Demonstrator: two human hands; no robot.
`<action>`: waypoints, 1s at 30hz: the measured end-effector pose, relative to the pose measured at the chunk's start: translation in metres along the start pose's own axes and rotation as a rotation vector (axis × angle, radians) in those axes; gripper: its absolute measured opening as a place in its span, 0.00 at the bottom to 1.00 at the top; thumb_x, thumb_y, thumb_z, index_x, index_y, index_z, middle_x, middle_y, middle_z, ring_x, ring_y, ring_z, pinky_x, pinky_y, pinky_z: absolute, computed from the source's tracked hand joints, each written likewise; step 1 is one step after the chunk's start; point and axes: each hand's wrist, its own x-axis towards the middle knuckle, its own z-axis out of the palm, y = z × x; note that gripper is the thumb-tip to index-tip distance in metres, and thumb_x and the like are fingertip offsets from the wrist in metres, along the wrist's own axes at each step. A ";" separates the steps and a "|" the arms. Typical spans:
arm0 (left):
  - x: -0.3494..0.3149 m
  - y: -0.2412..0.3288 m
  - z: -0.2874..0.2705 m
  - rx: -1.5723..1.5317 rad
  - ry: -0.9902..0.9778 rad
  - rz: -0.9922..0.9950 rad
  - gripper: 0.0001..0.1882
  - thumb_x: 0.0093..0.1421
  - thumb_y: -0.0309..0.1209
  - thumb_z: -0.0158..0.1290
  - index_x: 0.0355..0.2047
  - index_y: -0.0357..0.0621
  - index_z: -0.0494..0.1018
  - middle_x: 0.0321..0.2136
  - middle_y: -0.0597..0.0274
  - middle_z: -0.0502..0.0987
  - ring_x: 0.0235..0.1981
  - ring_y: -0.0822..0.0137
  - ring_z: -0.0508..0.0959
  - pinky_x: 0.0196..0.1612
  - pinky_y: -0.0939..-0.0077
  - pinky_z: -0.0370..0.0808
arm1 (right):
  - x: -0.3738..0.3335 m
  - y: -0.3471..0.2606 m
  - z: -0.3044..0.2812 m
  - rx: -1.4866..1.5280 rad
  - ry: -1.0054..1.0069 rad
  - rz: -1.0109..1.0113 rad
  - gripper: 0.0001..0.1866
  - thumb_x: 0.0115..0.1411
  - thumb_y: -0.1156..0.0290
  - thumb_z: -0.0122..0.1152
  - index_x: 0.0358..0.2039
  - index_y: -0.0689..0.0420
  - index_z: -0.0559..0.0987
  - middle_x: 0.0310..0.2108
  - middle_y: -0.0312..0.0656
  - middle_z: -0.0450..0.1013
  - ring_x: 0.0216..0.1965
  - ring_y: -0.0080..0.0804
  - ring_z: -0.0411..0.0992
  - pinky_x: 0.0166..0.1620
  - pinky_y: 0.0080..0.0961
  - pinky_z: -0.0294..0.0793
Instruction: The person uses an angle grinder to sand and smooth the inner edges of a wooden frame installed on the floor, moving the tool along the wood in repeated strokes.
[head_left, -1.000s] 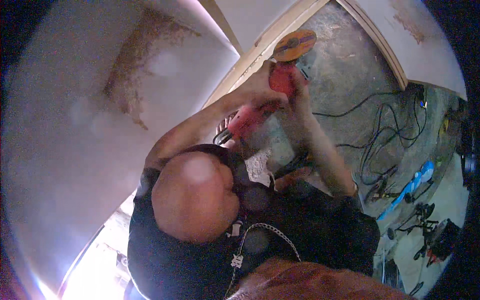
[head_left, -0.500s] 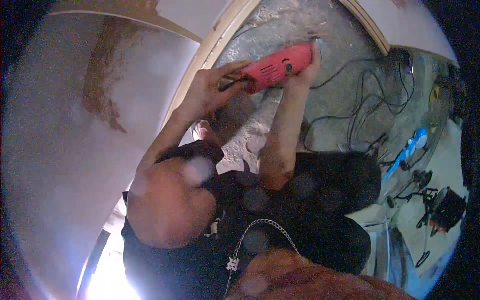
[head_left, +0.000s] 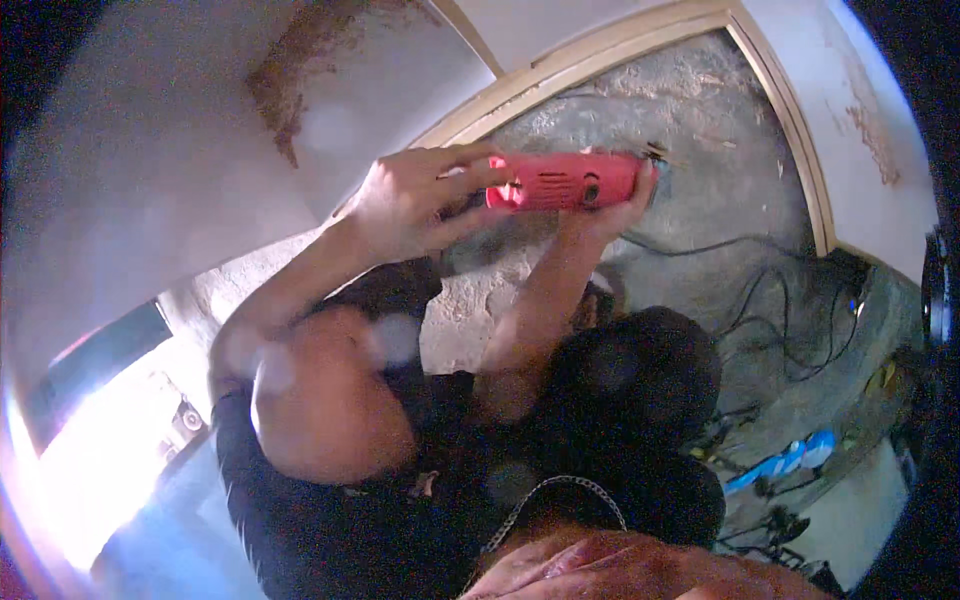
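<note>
A red power tool (head_left: 565, 182) with vent slots and a round dark cap on its side is held up level in front of me. My right hand (head_left: 628, 205) wraps round its right end from below. My left hand (head_left: 425, 195) is at the opposite end, its bent fingers closed over the tool's edge. Small pale and dark details show between those fingers, too blurred to make out. Just past the right hand, a metal-looking piece (head_left: 656, 160) sticks out at the tool's tip.
A pale wooden door frame (head_left: 590, 72) surrounds the rough concrete floor (head_left: 690, 110) beyond my hands. Black cable (head_left: 785, 310) loops on the floor at right. Nearer lie a blue tool (head_left: 790, 458) and several dark items. Bright light enters at lower left.
My view has swung, so the surroundings sit lower and farther right. The power tool has gone from tilted to nearly level. Both hands stay on it, the left one's fingers shifted at its end.
</note>
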 end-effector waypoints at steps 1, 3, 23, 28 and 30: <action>-0.005 0.007 -0.010 0.049 -0.121 -0.046 0.24 0.58 0.50 0.62 0.52 0.56 0.77 0.54 0.57 0.78 0.40 0.56 0.84 0.41 0.62 0.83 | -0.011 -0.002 0.006 -0.010 0.004 0.031 0.21 0.63 0.47 0.55 0.41 0.54 0.76 0.33 0.45 0.76 0.33 0.47 0.77 0.41 0.52 0.80; -0.001 0.019 -0.024 0.133 -0.162 -0.132 0.26 0.57 0.51 0.62 0.53 0.57 0.76 0.56 0.59 0.76 0.42 0.55 0.84 0.43 0.62 0.82 | -0.020 -0.002 0.013 0.019 0.034 0.118 0.21 0.63 0.47 0.56 0.41 0.53 0.76 0.32 0.44 0.76 0.34 0.46 0.76 0.43 0.52 0.80; -0.060 -0.028 -0.001 -0.168 0.162 -0.165 0.24 0.50 0.45 0.70 0.44 0.49 0.80 0.53 0.63 0.79 0.42 0.60 0.85 0.41 0.67 0.84 | -0.019 0.052 -0.007 0.045 0.089 0.202 0.12 0.60 0.53 0.59 0.33 0.46 0.73 0.31 0.36 0.75 0.31 0.42 0.77 0.38 0.51 0.80; -0.070 -0.065 0.058 -0.357 0.394 -0.107 0.23 0.47 0.42 0.72 0.43 0.50 0.81 0.49 0.63 0.81 0.40 0.61 0.85 0.41 0.68 0.85 | 0.005 0.042 -0.024 0.010 -0.152 0.110 0.17 0.62 0.52 0.57 0.36 0.53 0.76 0.33 0.43 0.77 0.36 0.47 0.76 0.42 0.50 0.79; -0.072 -0.079 0.072 -0.417 0.441 -0.063 0.22 0.47 0.41 0.72 0.42 0.50 0.81 0.48 0.63 0.81 0.40 0.61 0.85 0.41 0.69 0.85 | 0.011 0.043 -0.023 -0.090 -0.155 -0.006 0.17 0.63 0.53 0.57 0.35 0.55 0.77 0.33 0.43 0.77 0.35 0.46 0.77 0.42 0.48 0.79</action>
